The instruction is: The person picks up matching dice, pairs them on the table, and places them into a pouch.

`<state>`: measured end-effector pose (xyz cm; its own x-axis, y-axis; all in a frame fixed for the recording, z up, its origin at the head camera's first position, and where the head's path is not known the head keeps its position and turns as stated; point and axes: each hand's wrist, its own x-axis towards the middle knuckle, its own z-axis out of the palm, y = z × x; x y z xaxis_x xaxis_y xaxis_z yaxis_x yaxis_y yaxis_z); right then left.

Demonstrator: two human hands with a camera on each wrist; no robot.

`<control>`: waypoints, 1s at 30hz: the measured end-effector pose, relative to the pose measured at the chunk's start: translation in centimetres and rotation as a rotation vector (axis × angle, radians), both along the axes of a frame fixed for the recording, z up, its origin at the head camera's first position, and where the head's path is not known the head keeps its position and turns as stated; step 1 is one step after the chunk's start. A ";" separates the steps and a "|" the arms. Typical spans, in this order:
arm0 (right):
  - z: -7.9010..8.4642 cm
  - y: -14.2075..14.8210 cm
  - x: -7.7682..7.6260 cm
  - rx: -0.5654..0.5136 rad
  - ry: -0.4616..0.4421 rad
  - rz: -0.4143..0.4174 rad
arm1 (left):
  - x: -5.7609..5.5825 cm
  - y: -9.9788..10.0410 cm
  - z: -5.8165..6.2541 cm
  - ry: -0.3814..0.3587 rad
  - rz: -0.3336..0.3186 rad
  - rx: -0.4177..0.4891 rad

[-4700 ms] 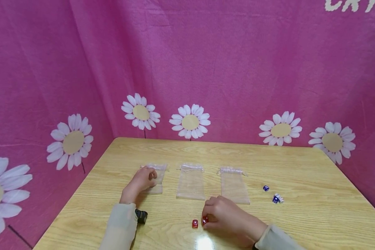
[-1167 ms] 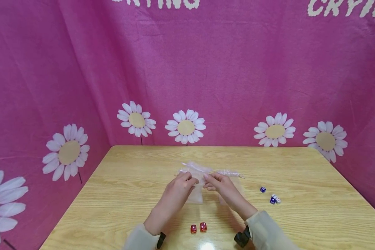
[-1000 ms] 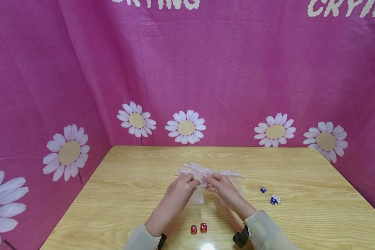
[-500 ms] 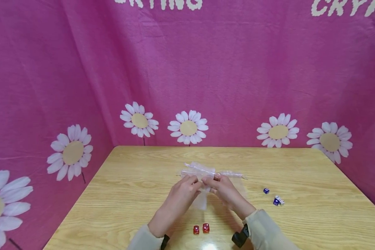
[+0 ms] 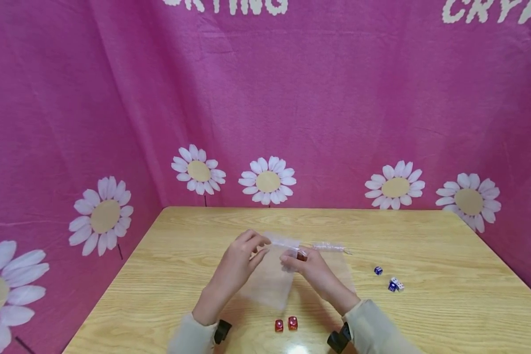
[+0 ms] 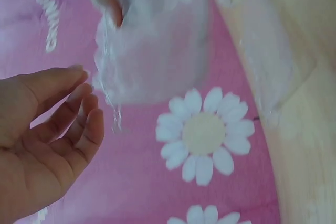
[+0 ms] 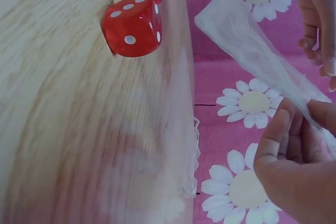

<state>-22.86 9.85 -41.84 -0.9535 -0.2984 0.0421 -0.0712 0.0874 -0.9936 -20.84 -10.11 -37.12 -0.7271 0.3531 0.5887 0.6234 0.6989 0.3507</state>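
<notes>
My right hand [image 5: 320, 275] pinches a sheer white organza drawstring bag [image 5: 270, 282] near its mouth, over the middle of the table. Thumb and fingers of that right hand [image 7: 294, 166] clamp the mesh in the right wrist view. Beside the bag's upper left corner is my left hand [image 5: 234, 263], thumb and fingers apart. In the left wrist view a small gap separates the left hand [image 6: 50, 140] from the bag's drawstring end [image 6: 107, 61]. A second organza bag [image 5: 341, 268] lies flat, partly behind the right hand. Whether another lies under the held bag I cannot tell.
Two red dice [image 5: 279, 325] sit on the wooden table [image 5: 168, 275] near its front. Several blue dice [image 5: 378, 270] and white dice [image 5: 400, 286] lie at the right. A pink curtain [image 5: 318, 108] with printed daisies hangs behind and at the sides.
Earlier the right hand held a red die; since then both hands came together on a bag. In the last half second the left hand let go and moved left, and the bag spread out.
</notes>
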 end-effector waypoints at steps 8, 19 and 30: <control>0.2 -0.9 0.5 0.056 0.135 0.001 | -0.8 -2.7 1.4 -0.199 0.042 0.224; -0.5 -1.8 1.0 0.163 0.603 -0.012 | -1.1 -5.6 2.1 -0.465 -0.225 0.150; -1.1 -1.0 2.0 0.260 0.810 0.092 | -0.9 -6.0 2.3 -0.538 -0.301 0.051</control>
<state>-20.82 8.88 -42.99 -0.6303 -0.4680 0.6194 -0.7687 0.2647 -0.5822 -21.71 -16.12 -34.84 -0.7997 0.5700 0.1886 0.5168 0.4937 0.6994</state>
